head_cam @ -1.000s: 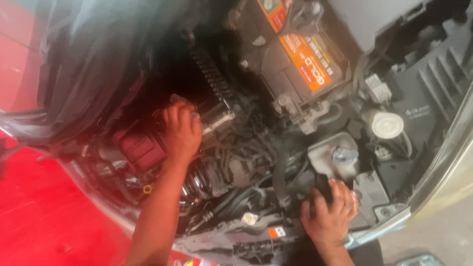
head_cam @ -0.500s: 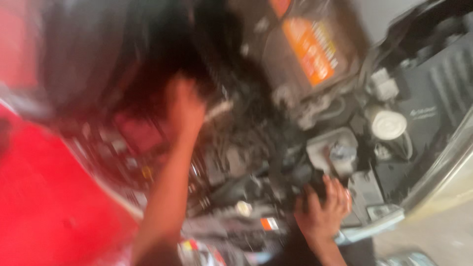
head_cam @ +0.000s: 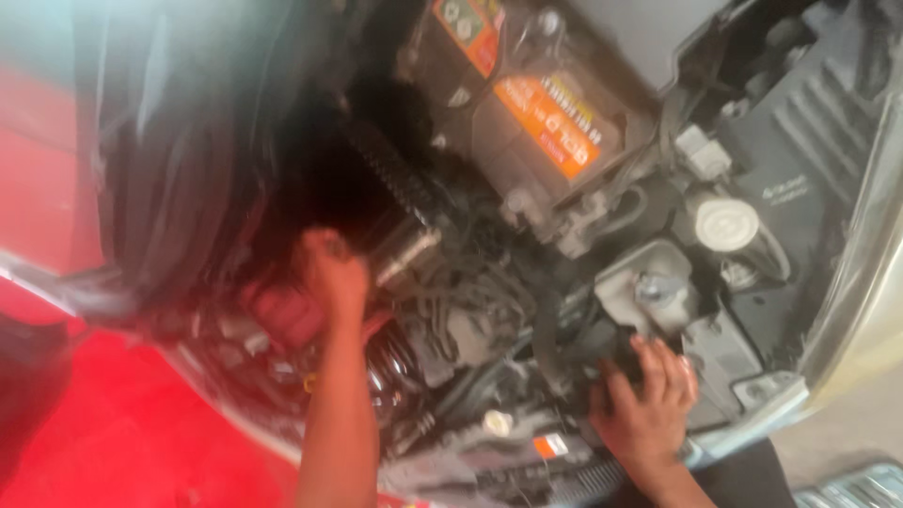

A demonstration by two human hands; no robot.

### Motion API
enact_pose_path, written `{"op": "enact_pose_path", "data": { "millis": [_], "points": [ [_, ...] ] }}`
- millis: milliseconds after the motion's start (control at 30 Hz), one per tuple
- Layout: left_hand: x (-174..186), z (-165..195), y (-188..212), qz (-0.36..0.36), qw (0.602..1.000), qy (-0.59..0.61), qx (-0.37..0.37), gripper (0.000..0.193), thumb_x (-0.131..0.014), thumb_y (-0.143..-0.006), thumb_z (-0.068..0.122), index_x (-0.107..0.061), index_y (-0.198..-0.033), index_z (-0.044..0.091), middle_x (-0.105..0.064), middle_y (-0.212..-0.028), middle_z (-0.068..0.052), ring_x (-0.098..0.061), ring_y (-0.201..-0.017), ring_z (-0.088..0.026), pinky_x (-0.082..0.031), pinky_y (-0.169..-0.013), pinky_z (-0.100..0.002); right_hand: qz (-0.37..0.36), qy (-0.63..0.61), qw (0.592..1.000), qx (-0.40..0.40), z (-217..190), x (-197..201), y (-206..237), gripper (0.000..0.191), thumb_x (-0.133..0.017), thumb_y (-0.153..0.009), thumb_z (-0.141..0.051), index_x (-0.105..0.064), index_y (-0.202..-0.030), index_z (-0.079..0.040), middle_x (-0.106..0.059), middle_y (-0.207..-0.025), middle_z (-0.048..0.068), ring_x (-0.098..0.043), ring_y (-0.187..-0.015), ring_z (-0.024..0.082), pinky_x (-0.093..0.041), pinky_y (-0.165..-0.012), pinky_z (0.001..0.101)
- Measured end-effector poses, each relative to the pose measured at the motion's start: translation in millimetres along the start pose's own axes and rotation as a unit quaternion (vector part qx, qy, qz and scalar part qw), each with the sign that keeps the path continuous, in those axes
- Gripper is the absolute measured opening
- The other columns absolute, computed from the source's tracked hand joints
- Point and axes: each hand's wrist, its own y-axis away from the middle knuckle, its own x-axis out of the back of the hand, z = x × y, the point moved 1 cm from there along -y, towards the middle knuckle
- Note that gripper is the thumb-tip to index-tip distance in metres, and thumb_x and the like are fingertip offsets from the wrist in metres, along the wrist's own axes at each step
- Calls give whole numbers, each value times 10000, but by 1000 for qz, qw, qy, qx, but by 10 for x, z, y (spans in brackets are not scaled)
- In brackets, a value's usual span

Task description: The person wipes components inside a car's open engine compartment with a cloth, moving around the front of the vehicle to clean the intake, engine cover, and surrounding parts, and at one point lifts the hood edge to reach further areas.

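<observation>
Left hand (head_cam: 337,275) curls, blurred, against a ribbed black hose (head_cam: 395,179) and its metal clamp (head_cam: 406,252) at centre; whether it grips is unclear. At five o'clock, the right hand (head_cam: 647,414) rests spread-fingered on dark engine parts. At one o'clock sits a black battery (head_cam: 527,113) with an orange rectangular label (head_cam: 550,127); a white round cap (head_cam: 726,224) lies at three o'clock.

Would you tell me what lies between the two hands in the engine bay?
In the head view, dark hoses and engine parts lie between the left hand and right hand.
</observation>
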Motion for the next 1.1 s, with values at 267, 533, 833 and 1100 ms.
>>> {"op": "enact_pose_path", "data": {
  "millis": [267,533,833,1100],
  "points": [
    [252,-55,216,15,990,32,-138,364,-737,-714,55,-675,-1073,55,-602,-1091,-234,-521,-1061,-448,-422,-932,-527,-24,18,999,34,77,-54,94,328,-762,-760,-223,-717,-1084,-195,-544,-1426,161,-476,-1378,394,-316,-1192,589],
    [868,-89,770,-32,924,315,215,201,-680,-985,167,-717,-1138,42,-758,-1121,-62,-692,-1079,-171,-518,-1007,-313,-17,19,999,48,-52,96,-109,353,-761,-809,-233,-677,-1141,-153,-524,-1437,187,-461,-1388,404,-302,-1204,597],
    [1490,1074,1840,-140,840,514,102,285,-660,-953,92,-746,-1224,103,-736,-1281,-73,-662,-1253,-218,-500,-1093,-336,-222,-355,906,61,-979,12,-332,757,-799,-727,-227,-499,-1380,10,-507,-1433,275,-496,-1314,411,-422,-1047,454],
    [1105,66,1775,132,699,567,416,210,-768,-911,87,-779,-1100,-3,-773,-1079,-78,-665,-980,-146,-519,-902,-291,-337,-345,876,-21,-1659,-844,-134,581,-728,-804,-137,-557,-1333,30,-677,-1218,165,-650,-1144,271,-508,-959,385]
  ]
}}
